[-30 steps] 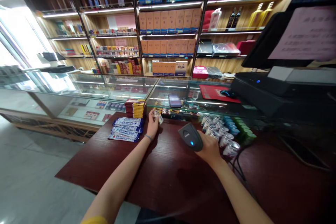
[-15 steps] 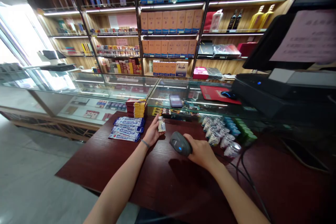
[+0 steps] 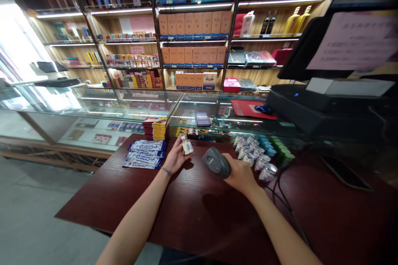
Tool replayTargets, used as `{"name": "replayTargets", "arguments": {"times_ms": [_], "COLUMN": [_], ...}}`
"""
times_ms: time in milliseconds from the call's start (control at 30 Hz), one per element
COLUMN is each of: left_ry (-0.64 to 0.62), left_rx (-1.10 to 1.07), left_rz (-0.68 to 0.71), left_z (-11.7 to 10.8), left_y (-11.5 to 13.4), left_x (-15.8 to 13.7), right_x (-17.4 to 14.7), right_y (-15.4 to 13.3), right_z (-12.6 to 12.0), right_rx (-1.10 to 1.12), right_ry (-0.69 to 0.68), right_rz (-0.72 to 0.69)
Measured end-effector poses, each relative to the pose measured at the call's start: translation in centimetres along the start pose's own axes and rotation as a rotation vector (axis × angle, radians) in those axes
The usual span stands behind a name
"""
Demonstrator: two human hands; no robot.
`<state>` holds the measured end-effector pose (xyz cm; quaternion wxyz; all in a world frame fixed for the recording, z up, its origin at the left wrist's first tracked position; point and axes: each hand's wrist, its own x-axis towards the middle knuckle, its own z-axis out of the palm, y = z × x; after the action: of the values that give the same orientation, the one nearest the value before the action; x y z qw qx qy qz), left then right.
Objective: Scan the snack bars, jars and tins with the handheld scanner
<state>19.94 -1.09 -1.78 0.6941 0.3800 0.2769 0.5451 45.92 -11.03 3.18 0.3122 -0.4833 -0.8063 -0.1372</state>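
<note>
My left hand point(image 3: 174, 158) is closed on a small clear jar point(image 3: 187, 145) with pale pieces inside, tilted just above the dark wooden tabletop point(image 3: 186, 207). My right hand point(image 3: 242, 174) grips a dark grey barcode scanner point(image 3: 217, 162) by its handle, most of which the fingers hide. The scanner's head points left toward the jar, with a gap between them. Right of the scanner stand similar silver-lidded jars point(image 3: 262, 162) in rows. Left of my left hand lie blue-and-white wrapped packets point(image 3: 144, 154) in a pile.
Stacked red and yellow packs point(image 3: 159, 129) sit behind the blue packets. Blue tubs point(image 3: 267, 145) and green tubs point(image 3: 282, 150) stand beyond the jars. A glass display counter point(image 3: 149, 105) borders the table's far side. Black cables point(image 3: 287, 205) run along the right, near a dark phone-like slab point(image 3: 346, 172).
The camera view has shifted slightly. The jar in my left hand has tilted more. The scanner has turned, and its blue light no longer shows.
</note>
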Motion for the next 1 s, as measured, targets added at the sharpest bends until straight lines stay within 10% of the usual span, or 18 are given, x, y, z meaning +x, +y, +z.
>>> {"name": "replayTargets", "arguments": {"times_ms": [467, 1000], "left_ry": [-0.067, -0.116], "left_rx": [0.258, 0.59], "left_rz": [0.125, 0.241], "left_z": [7.8, 19.6], "left_y": [-1.5, -13.6], "left_x": [-1.0, -1.7], "right_x": [-0.6, -4.4], "right_y": [5.4, 12.0], "right_z": [-5.8, -8.8], "right_rx": [-0.112, 0.097], "right_ry": [0.396, 0.796], "right_rz": [0.379, 0.67]}}
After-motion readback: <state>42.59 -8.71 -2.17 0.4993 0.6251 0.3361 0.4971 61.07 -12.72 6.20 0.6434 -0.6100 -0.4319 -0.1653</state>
